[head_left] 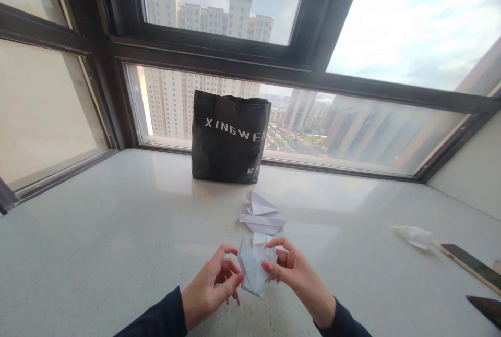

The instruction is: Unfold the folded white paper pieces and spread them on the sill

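Holding white paper [251, 273], folded, sharply creased, angular

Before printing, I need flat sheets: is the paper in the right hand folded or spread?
Folded: the white paper in the right hand shows creases and overlapping flaps.

Left hand [214, 287] and right hand [300, 273] face each other, fingers [282, 243] bent, thumbs [229, 288] pointing inward.

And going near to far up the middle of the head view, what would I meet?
Held folded paper → more folded paper → black bag → dark window frame → high-rise buildings.
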Available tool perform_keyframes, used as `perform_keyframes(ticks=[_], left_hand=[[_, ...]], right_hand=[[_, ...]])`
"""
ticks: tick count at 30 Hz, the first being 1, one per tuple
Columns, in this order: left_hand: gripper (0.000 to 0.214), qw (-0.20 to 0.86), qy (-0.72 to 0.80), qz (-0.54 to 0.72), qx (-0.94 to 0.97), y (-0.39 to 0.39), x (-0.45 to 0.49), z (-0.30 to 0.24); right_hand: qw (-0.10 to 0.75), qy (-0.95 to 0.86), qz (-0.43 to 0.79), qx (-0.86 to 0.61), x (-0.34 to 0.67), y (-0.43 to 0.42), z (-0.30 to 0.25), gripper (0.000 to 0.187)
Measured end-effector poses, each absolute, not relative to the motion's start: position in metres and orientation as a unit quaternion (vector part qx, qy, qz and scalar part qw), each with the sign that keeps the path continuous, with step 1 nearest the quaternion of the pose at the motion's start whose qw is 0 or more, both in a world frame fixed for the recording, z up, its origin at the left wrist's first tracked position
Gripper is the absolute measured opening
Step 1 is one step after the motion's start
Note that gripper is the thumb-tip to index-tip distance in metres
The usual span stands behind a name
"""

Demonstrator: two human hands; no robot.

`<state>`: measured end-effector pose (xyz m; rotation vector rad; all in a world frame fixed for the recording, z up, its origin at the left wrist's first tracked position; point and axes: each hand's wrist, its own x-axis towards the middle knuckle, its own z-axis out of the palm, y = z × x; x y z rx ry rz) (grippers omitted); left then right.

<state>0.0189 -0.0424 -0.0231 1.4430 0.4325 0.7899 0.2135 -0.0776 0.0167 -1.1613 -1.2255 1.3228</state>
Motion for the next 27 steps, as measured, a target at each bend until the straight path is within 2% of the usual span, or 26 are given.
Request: perform_keyframes(ticks=[3, 5, 9, 13, 17, 20, 24, 27], left_hand=[[0.049, 0.638, 0.219, 0.39, 0.627, -0.037, 0.018, -0.026], [0.048, 0.638, 0.228, 0.399, 0.618, -0.034, 0.019, -0.026], [0.045, 0.64, 0.236, 0.39, 0.619, -0.034, 0.02, -0.023], [0.04, 0.633, 0.241, 0.384, 0.627, -0.036, 0.019, -0.018], [0.04, 0.624, 0.245, 0.385, 0.634, -0.036, 0.019, -0.016], [0.043, 0.601, 0.257, 0.386, 0.65, -0.034, 0.017, -0.015], [0.046, 0.572, 0.283, 0.408, 0.653, -0.033, 0.012, -0.01], [0.048, 0.577, 0.318, 0.429, 0.618, -0.032, 0.01, -0.004]], right_hand=[[0.431, -0.528, 0.529, -0.506, 0.23, -0.087, 0.013, 0.054], [0.393, -0.549, 0.487, -0.554, 0.239, -0.093, 0.007, 0.05], [0.329, -0.601, 0.34, -0.644, 0.246, -0.1, -0.004, 0.041], [0.289, -0.649, 0.2, -0.675, 0.245, -0.101, -0.011, 0.048], [0.296, -0.692, 0.088, -0.652, 0.248, -0.1, -0.008, 0.05], [0.337, -0.701, 0.038, -0.627, 0.247, -0.1, 0.006, 0.038], [0.375, -0.748, 0.046, -0.546, 0.217, -0.105, 0.018, 0.024], [0.375, -0.801, 0.034, -0.465, 0.177, -0.107, 0.001, 0.019]])
